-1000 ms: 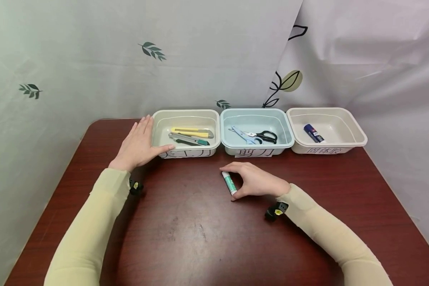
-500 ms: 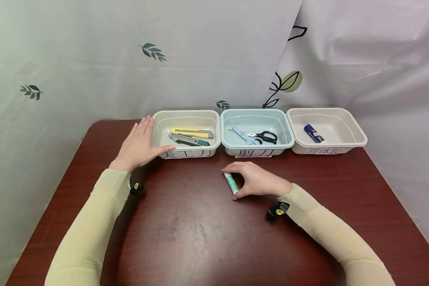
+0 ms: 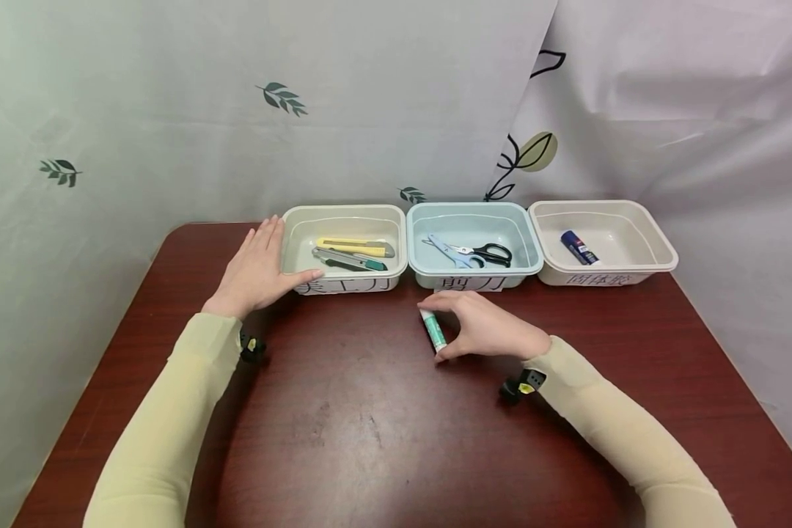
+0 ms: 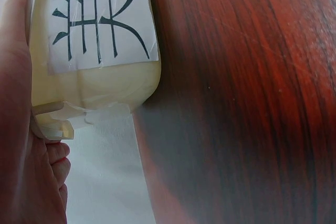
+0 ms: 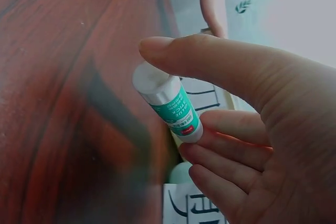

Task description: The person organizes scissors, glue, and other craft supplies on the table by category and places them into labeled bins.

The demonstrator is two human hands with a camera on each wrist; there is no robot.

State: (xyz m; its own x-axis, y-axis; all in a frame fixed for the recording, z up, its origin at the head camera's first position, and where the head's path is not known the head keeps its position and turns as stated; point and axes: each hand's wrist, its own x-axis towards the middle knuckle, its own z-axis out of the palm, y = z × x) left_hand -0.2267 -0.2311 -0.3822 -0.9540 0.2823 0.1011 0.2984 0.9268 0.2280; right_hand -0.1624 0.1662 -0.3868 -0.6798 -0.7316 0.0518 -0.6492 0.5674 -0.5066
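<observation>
My right hand [image 3: 487,326] pinches a green and white glue stick [image 3: 434,332] by its two ends, thumb on one and fingertips on the other. In the right wrist view the glue stick [image 5: 178,109] is tilted, and a dark blurred shadow shows on the tabletop beside it. My left hand [image 3: 249,270] rests along the left end of the left cream bin [image 3: 343,212], its fingers straight and the thumb lying over the front rim. That bin holds a yellow utility knife [image 3: 351,246], a grey-green one [image 3: 350,259] and a dark one mostly hidden beneath.
Against the curtain, a light blue bin [image 3: 471,207] with two pairs of scissors [image 3: 491,254] stands mid-row. The right cream bin [image 3: 660,249] contains a blue glue stick [image 3: 579,247]. Paper labels are stuck on the bins' fronts. All stand on the dark red wooden table [image 3: 369,433].
My right hand has shifted slightly right and away from me, toward the bins, with the green glue stick in its grip. My left hand has stayed at the left bin.
</observation>
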